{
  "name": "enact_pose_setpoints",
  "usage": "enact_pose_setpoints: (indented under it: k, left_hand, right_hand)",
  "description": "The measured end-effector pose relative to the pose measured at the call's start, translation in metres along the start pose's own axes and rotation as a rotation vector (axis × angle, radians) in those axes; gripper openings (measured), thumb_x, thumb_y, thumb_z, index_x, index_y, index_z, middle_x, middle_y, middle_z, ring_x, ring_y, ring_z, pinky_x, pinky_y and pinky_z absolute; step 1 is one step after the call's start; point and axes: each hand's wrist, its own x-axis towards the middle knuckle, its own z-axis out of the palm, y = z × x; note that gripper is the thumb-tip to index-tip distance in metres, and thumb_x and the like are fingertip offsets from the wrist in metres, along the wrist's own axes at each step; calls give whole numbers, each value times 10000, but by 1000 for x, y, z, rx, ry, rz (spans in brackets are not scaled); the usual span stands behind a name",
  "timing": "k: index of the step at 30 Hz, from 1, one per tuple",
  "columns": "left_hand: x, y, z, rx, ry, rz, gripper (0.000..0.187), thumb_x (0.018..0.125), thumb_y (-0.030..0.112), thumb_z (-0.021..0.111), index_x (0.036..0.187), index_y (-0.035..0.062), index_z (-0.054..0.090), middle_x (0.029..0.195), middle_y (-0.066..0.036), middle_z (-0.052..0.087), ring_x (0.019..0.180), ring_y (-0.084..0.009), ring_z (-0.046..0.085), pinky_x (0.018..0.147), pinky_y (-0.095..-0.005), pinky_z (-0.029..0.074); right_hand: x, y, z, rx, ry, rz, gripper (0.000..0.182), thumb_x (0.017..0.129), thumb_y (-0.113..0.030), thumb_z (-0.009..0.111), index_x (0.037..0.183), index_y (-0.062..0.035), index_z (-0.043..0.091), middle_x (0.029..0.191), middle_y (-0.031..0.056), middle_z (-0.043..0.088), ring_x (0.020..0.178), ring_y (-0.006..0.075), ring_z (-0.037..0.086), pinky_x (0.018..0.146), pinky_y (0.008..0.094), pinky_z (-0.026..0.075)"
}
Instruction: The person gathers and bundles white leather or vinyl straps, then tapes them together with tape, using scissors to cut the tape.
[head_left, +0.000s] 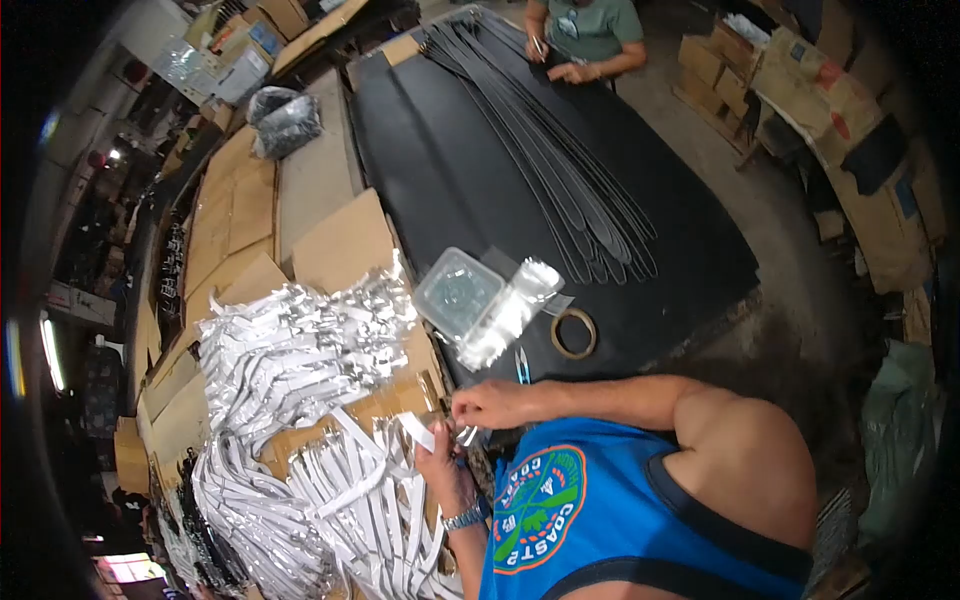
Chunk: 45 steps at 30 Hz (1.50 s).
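A white strap (416, 431) is held in my left hand (438, 465), whose fingers are closed around it near the table edge. Close beside it, my right hand (487, 404) has its fingers bent together at a small shiny piece (466, 435); the exact grip is too small to make out. Bundles of white straps (350, 490) lie to the left, and a heap of white straps in clear wrapping (300, 350) lies beyond them. Just past my hands are blue-handled snips (522, 366) and a roll of tape (573, 334).
A clear plastic tub (458, 292) and silvery plastic packets (512, 315) rest on the black table (420, 150). Long black straps (560, 160) stretch across it. At the far end is another person (590, 40). Cardboard (345, 240) covers the left side.
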Motion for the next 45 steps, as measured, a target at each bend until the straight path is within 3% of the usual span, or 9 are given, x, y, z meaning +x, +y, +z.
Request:
enact_pose_setpoints:
  k: [2,6,15,25,27,28,31,38,45]
  left_hand:
    - [-1,2,6,-38,54,32,177,897,185,688,981,42,624,802,7,623,593,-37,482,496,-180,360]
    - [-5,6,4,-85,-50,53,141,930,197,655,977,93,573,883,7,635,563,-9,445,473,-170,338]
    - [3,-3,-18,-49,77,59,157,916,201,675,956,69,600,833,-43,659,515,-56,464,463,-197,359]
    - [16,5,-28,-96,84,56,152,917,149,660,1016,55,593,897,-36,659,594,-40,528,478,-185,404]
    - [24,5,-36,-109,78,48,151,901,167,676,994,68,611,797,-11,656,575,-32,512,472,-177,372]
    - [24,10,-31,-15,201,24,161,891,217,696,925,77,624,718,14,625,540,-32,490,465,-183,346]
    - [30,13,-35,-18,229,60,201,885,247,711,821,76,627,667,33,588,516,-37,464,470,-194,327]
    - [32,12,-44,-40,15,91,171,920,220,668,991,73,617,861,-32,685,603,-45,511,507,-197,401]
    - [33,14,-41,-274,80,17,171,922,221,653,949,54,625,840,-35,674,550,-43,486,457,-195,383]
  right_hand:
    - [-4,-15,-10,46,-73,52,292,899,-308,624,989,-30,627,822,139,686,767,238,669,674,369,500]
    - [-6,-12,-5,1,-116,-2,284,888,-302,633,958,-27,635,795,111,677,729,224,645,658,355,489]
    - [-17,-18,2,-11,-229,35,276,882,-298,643,954,-31,645,826,121,683,764,253,659,678,385,490]
    - [-18,-1,0,-16,-141,79,250,859,-255,668,944,-20,656,819,129,693,756,190,660,681,337,513]
    - [-17,5,2,1,-177,96,254,837,-279,686,924,-40,672,844,107,696,773,189,658,696,335,516]
    - [-18,7,4,92,-179,108,237,849,-260,679,926,-37,674,823,93,689,763,154,639,672,320,507]
    - [-20,-11,-3,98,-239,232,185,875,-199,664,917,-19,662,753,23,624,714,88,556,640,264,461]
    - [-21,2,0,93,-248,226,169,891,-179,649,924,-14,636,723,-2,582,687,63,506,616,246,429]
    - [-23,0,-9,-25,-213,246,202,894,-206,639,948,-12,633,727,20,588,685,85,513,624,274,437]
